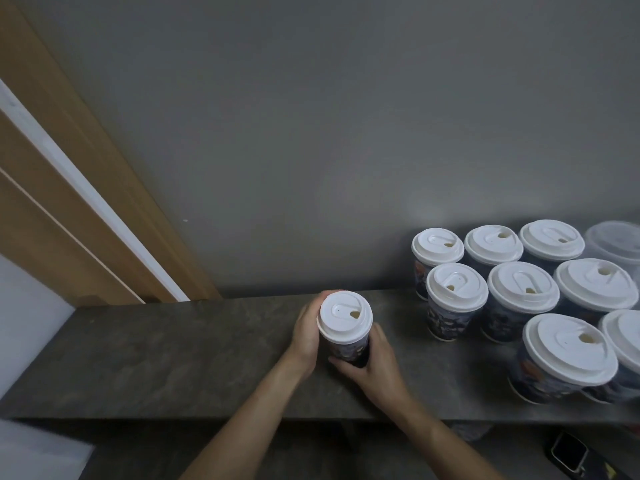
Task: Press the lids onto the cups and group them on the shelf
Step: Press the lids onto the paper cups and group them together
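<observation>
Fingers [337, 361] of the right hand [375, 370] curl under and round the near side of a dark printed cup [346, 349]. The left hand [306, 336] wraps the cup's left side, its fingertips hidden behind. A white lid [345, 318] sits on the cup, at lower centre of the frame over the grey shelf [173, 358]. More lidded cups [523, 292] stand clustered at the right, well apart from it.

The dark shelf [173, 358] bears a cluster of lidded cups [523, 292] at its right.
</observation>
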Demonstrator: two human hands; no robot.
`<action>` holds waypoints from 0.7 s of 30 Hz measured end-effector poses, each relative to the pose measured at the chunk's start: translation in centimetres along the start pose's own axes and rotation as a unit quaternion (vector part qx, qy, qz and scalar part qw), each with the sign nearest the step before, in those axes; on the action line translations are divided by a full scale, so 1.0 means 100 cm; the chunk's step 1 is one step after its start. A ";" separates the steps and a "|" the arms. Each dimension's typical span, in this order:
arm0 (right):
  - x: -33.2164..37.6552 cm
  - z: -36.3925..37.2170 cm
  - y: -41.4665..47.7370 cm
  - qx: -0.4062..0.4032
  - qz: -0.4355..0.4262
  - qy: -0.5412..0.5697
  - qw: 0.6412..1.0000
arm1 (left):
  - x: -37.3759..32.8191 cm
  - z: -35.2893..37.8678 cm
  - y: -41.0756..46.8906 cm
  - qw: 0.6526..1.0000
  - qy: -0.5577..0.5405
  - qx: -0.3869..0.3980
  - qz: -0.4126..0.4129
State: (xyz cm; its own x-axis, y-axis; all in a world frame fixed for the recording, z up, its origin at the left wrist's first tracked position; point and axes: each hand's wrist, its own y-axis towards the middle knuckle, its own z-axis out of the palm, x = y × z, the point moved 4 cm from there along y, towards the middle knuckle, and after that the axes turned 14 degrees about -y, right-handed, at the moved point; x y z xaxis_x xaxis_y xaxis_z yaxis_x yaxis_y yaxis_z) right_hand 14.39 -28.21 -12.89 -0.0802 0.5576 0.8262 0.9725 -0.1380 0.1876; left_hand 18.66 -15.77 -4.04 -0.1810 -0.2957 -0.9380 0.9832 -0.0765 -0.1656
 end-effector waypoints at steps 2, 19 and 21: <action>0.001 0.000 0.001 0.008 -0.006 -0.014 1.000 | -0.002 -0.001 0.006 0.998 -0.005 0.043 -0.037; 0.066 -0.045 -0.019 0.282 0.125 0.283 0.908 | -0.031 0.005 0.000 0.989 -0.109 0.056 -0.082; 0.083 -0.053 -0.027 0.319 0.136 0.367 0.863 | -0.040 0.009 -0.008 0.981 -0.108 0.115 -0.111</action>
State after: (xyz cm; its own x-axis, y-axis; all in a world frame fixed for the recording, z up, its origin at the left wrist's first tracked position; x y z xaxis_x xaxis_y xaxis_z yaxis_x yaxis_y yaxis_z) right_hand 9.96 -27.53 -3.73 0.2809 -0.1248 0.9516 0.8805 0.4279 -0.2039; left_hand 18.57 -15.43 0.11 -0.4144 -0.4406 -0.7964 0.8929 -0.3663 -0.2619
